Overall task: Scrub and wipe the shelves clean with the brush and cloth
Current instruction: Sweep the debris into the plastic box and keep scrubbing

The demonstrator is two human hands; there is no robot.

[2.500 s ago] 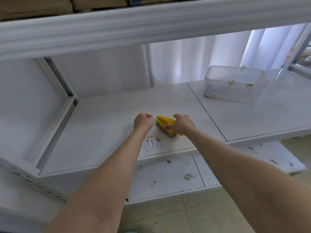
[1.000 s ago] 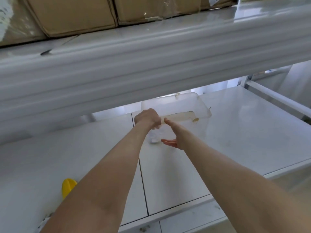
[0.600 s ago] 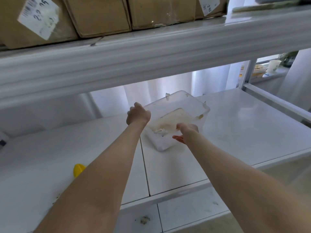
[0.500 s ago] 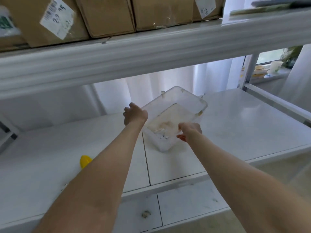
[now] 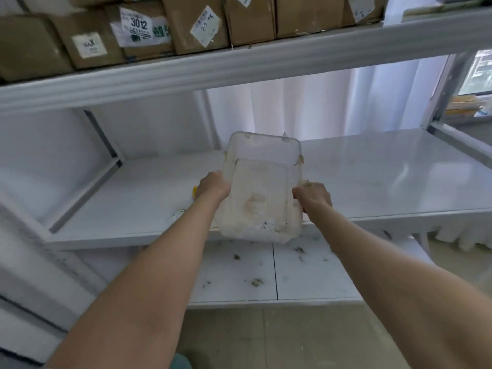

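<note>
Over the front edge of the middle shelf (image 5: pixel 372 177), a clear plastic tub (image 5: pixel 262 187) is held tilted, with grime smeared across it. Its left side is gripped by the left hand (image 5: pixel 213 186) and its right side by the right hand (image 5: pixel 312 197), both clamped on it. On that shelf, just behind the left hand, a sliver of the yellow brush (image 5: pixel 195 191) is seen, mostly hidden. Below that shelf, a lower shelf (image 5: pixel 306 278) is strewn with debris; above it, cardboard boxes (image 5: pixel 197 25) are lined up.
</note>
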